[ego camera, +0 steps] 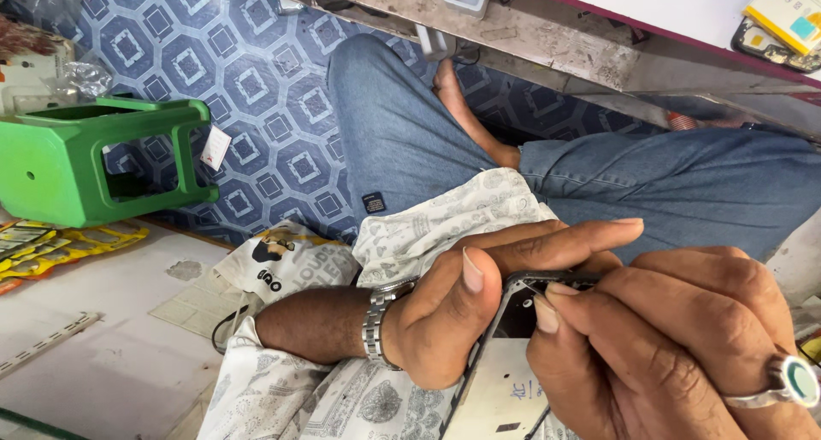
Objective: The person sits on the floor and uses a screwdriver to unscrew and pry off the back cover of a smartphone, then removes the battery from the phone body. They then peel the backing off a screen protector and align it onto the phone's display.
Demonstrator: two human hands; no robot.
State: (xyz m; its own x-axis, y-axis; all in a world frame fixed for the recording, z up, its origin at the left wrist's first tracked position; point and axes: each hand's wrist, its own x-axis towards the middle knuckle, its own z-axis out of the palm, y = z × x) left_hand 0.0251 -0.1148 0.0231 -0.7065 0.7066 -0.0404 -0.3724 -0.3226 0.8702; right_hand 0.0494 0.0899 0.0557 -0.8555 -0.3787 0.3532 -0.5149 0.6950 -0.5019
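My left hand [479, 295] grips the upper end of an opened phone body [496, 380], thumb along its dark frame and fingers curled over the top edge. A metal watch [376, 320] sits on that wrist. My right hand [676, 346], wearing a silver ring with a pale green stone [795, 380], pinches at the phone's top rim beside the left fingers. Whether it holds a small tool is hidden. The phone's inside shows a pale plate with a black frame. Both hands rest over my lap, above blue jeans [650, 183].
A green plastic stool [94, 162] lies on its side at the left on a blue patterned floor [256, 72]. A bare foot [462, 106] is tucked under a worn counter edge [547, 38]. Yellow packets [51, 248] lie at far left; a phone part [778, 29] sits top right.
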